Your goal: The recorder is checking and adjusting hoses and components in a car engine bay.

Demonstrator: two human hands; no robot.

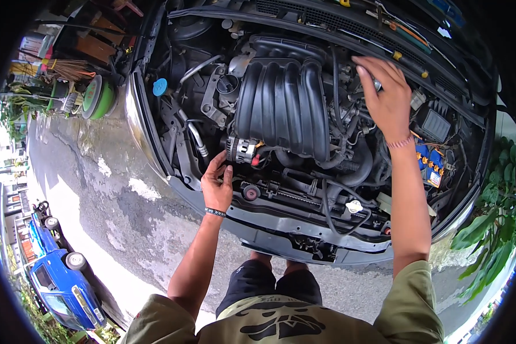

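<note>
I stand over an open engine bay. In the middle lies a black ribbed intake manifold [281,109]. My left hand [217,182] is at the front left of it, beside the silver alternator [243,150]. Its thumb and fingers are apart, with the fingertips at or against the alternator's edge; I cannot tell whether they touch. My right hand [387,94] reaches over the back right of the bay. Its fingers are stretched forward above hoses and metal fittings, and nothing shows in it. What lies under the palm is hidden.
A battery with blue parts [430,160] sits at the right. Long tools with orange handles [410,35] lie along the back cowl. A blue cap [160,86] is at the left, a white cap [354,206] at the front. Beyond are a green-rimmed wheel [99,97], a blue truck [63,281] and leafy plants [487,229].
</note>
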